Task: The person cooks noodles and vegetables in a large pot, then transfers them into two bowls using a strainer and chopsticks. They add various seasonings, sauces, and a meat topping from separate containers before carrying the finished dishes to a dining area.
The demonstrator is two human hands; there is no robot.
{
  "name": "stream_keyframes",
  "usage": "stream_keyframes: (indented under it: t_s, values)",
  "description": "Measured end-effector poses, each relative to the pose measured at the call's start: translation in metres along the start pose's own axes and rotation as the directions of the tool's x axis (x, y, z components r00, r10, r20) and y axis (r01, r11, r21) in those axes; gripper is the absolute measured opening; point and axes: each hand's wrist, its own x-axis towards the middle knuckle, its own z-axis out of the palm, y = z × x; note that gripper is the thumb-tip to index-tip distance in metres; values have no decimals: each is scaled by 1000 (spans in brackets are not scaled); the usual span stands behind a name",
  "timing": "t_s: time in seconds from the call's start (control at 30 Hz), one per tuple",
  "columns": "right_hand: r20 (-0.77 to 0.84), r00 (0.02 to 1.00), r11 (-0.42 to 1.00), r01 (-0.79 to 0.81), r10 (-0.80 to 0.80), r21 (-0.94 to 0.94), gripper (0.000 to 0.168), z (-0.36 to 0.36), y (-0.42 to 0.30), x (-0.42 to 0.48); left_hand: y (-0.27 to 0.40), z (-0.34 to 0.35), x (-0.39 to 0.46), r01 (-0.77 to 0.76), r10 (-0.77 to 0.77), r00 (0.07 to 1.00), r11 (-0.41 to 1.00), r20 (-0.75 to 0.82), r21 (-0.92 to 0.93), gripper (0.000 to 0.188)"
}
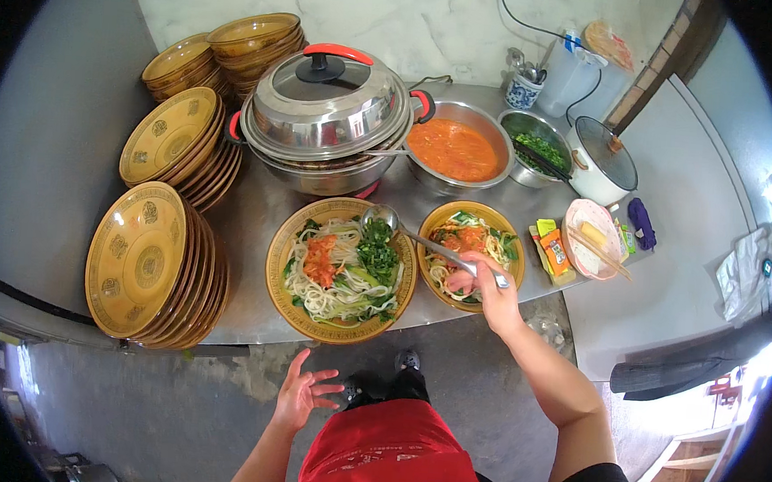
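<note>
My right hand [489, 290] grips the handle of a metal ladle [438, 247], whose bowl end rests over the upper right of a large brown patterned bowl [278, 251]. In that bowl lie white noodles [319, 296], an orange-red topping [320, 260] and a heap of chopped greens [377, 250] just below the ladle's head. A smaller bowl of noodles [519, 266], topped with orange-red sauce and greens, sits to the right, partly hidden under my right hand. My left hand [304, 392] holds nothing, its fingers spread, below the large bowl and off the counter's front edge.
Stacked brown bowls [136, 259] stand on the left. Behind the noodles are a lidded steel pot [327, 115], a basin of orange-red sauce [458, 149] and a steel bowl of chopped greens [540, 151] with black chopsticks. A white lidded pot [599, 164] and pink dish [587, 253] stand right.
</note>
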Motion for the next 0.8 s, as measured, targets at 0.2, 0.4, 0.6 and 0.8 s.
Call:
stream_keyframes:
  t_s: [0.2,0.4,0.6,0.8]
  values:
    - [-206,976,960,-12,72,279,35,-13,-16,-9,-1,0,0,4,-5,1000,998,14,60,54]
    - [-21,913,696,296,-407,-654,23,-55,-25,-58,-1,-8,0,30,-31,999,999,23,14,54]
    - [290,877,287,412,-384,-865,28,-74,-31,-67,0,-8,5,84,-85,996,993,13,84,50]
    - [-7,940,664,235,-340,-710,23,-93,-22,-62,36,-1,8,215,-320,932,863,167,457,29]
